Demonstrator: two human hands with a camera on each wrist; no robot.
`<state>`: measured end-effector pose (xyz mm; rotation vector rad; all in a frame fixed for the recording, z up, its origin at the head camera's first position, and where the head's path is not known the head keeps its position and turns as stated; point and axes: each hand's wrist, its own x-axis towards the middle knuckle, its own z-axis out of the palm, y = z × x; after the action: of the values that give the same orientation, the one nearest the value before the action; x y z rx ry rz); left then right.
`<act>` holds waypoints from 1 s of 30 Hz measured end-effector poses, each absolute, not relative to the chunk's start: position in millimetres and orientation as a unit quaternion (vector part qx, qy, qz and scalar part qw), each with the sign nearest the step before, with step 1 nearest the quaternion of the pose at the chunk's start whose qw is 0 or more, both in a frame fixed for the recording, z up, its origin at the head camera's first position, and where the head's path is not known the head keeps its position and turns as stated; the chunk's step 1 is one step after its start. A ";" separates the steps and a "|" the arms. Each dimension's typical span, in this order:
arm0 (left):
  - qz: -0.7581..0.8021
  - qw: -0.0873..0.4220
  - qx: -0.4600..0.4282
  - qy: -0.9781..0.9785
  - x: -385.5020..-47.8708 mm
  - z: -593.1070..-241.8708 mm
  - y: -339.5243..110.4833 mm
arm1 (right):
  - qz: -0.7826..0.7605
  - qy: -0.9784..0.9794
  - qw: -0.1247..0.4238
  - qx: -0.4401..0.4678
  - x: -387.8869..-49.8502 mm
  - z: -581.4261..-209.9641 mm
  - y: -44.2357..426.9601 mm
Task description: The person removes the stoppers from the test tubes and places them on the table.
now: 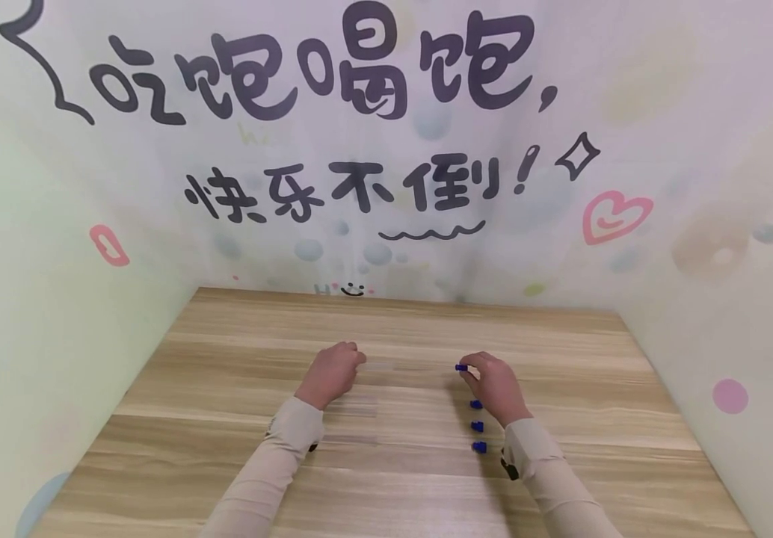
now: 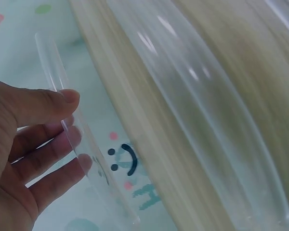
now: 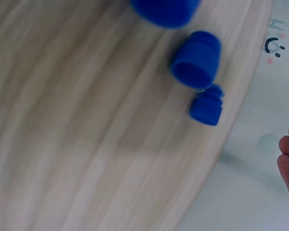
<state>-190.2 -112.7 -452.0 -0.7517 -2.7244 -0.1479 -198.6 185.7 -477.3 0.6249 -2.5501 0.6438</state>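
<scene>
My left hand (image 1: 334, 372) pinches a clear plastic tube (image 2: 49, 60) between thumb and fingers, above the table. In the head view that tube is barely visible, pointing toward the right hand. With thumb and fingertips my right hand (image 1: 497, 385) holds a small blue cap (image 1: 461, 368); in the right wrist view only a sliver of it shows at the right edge. The held tube and held cap are apart. Below the right hand, three more blue caps stand in a column on the table, the nearest one (image 1: 479, 447) beside the right sleeve.
More clear tubes (image 2: 197, 96) lie on the wooden table (image 1: 400, 501), to the right of the left forearm and faint in the head view. A wall covering (image 1: 359, 261) with black lettering rises behind the table, and pale walls flank both sides.
</scene>
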 end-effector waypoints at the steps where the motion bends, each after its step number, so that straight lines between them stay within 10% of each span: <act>1: -0.055 0.147 -0.259 -0.953 -190.8 -453.9 -113.9 | 0.230 -0.923 0.213 0.223 -199.1 -478.6 187.0; 30: -0.067 0.078 -0.190 -0.976 -201.5 -472.8 -129.8 | 0.181 -0.969 0.081 0.145 -208.6 -501.0 207.3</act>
<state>-201.5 -129.8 -472.8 -0.5686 -2.9240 -0.2002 -208.6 207.3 -501.0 0.4334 -2.8973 0.5398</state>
